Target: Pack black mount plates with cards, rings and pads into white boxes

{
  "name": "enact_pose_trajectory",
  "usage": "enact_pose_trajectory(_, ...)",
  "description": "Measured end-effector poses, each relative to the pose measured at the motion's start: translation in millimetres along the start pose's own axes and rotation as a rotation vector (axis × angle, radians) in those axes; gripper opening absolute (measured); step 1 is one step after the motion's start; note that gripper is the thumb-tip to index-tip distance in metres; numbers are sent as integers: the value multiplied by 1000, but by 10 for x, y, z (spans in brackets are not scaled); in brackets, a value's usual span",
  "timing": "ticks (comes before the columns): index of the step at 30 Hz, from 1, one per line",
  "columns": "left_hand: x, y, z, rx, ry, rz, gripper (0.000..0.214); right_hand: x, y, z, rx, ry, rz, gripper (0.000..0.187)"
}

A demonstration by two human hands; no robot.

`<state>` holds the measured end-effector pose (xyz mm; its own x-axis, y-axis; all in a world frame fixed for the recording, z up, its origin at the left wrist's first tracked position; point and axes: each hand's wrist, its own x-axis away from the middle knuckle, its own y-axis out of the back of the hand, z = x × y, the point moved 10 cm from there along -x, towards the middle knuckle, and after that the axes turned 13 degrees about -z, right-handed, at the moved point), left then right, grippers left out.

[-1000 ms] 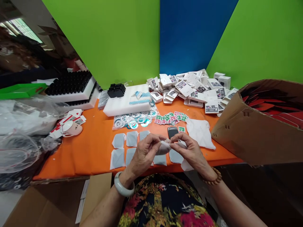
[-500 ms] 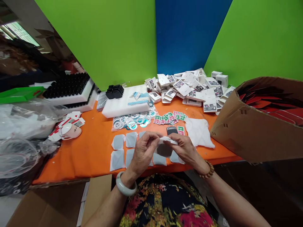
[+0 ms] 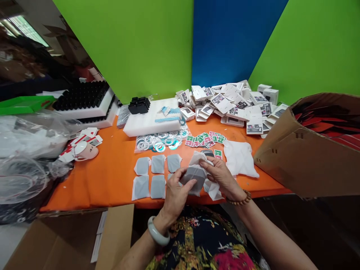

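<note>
My left hand (image 3: 177,191) is closed round a flat grey rounded-square device in a thin white pouch (image 3: 196,176), thumb on its face. At the pouch's upper right edge, my right hand (image 3: 221,173) pinches the loose white material. Several similar pouched squares (image 3: 141,186) lie in rows on the orange table to the left of my hands. Just beyond my right hand is a dark rounded device (image 3: 207,153), partly hidden, beside a green and pink sticker card (image 3: 218,154). A crumpled open white pouch (image 3: 213,190) lies below my right hand.
A stack of white pouches (image 3: 241,158) lies right, near a tall cardboard box (image 3: 281,157) of red pieces. Behind are small white boxes (image 3: 225,103), sticker cards (image 3: 201,140), bagged rings (image 3: 160,143) and a foam block (image 3: 153,125). Plastic bags (image 3: 28,138) crowd the left.
My left hand has moved down and now grips the pouched device by its side, its grey face showing. My right hand has shifted slightly right, still pinching the white material.
</note>
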<state>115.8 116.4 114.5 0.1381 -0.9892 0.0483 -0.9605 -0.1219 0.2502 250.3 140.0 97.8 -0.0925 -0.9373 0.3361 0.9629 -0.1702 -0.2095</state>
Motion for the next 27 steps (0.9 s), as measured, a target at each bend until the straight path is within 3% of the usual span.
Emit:
enact_pose_trajectory(2, 17, -112, 145, 132, 162, 136, 27, -3, -50, -27, 34, -31, 30, 37)
enact_pose_trajectory(4, 21, -150, 217, 236, 251, 202, 28, -20, 19, 93, 114, 53, -25, 34)
enact_pose_trajectory(7, -31, -79, 287, 303, 298, 171, 31, 88, 354, 575, 271, 424, -360, 24)
enact_pose_trajectory(9, -65, -36, 323, 313, 311, 151, 30, 293, 419, 830, 381, 672, -496, 16)
enact_pose_trajectory(10, -78, -25, 331, 314, 309, 150, 30, 373, 352, 878, 428, 760, -467, 13)
enact_pose_trajectory(13, -91, -43, 319, 319, 292, 194, 30, 478, -24, 731, 511, 870, -152, 21)
enact_pose_trajectory(15, -93, -57, 274, 310, 251, 227, 29, 443, -180, 520, 528, 813, 12, 28)
enact_pose_trajectory(20, -154, 84, 137, 214, 70, 115, 25, 217, -238, 45, 418, 399, 193, 26)
enact_pose_trajectory(24, -127, -4, 303, 291, 208, 117, 28, 117, -179, -156, 236, 166, 146, 29)
enact_pose_trajectory(27, -135, -52, 479, 344, 296, 45, 37, 23, -119, -296, 124, 43, 72, 34)
